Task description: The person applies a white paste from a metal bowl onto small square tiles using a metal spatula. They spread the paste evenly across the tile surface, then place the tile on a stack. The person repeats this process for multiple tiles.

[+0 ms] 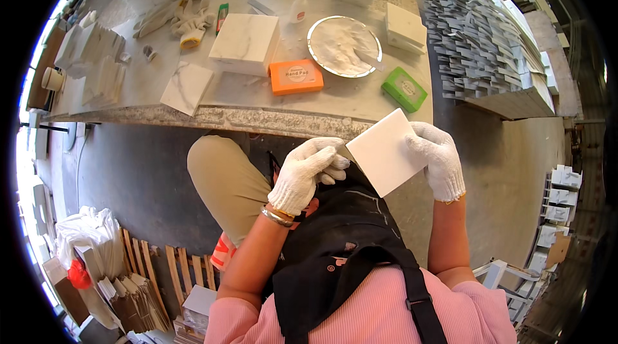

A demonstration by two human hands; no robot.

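A square white tile [387, 153] is tilted over my lap, just off the table's front edge. My right hand [438, 158], in a white knit glove, grips its right side with the thumb on the face. Also gloved, my left hand [310, 173] has its fingers curled together right by the tile's left corner. Whether those fingers touch the corner or pinch something small is hidden. On the table beyond are an orange hand pad box [296, 77], a green pad [404, 89] and a round silver-rimmed dish of white paste [345, 46].
A stack of marble-look tiles [244, 44] and a loose veined tile [187, 88] lie on the worktable [244, 96]. Farther back are a squeeze bottle [298, 6] and spare gloves [190, 25]. Many grey-edged tiles [473, 41] are stacked at the right. Wooden slats [187, 269] stand lower left.
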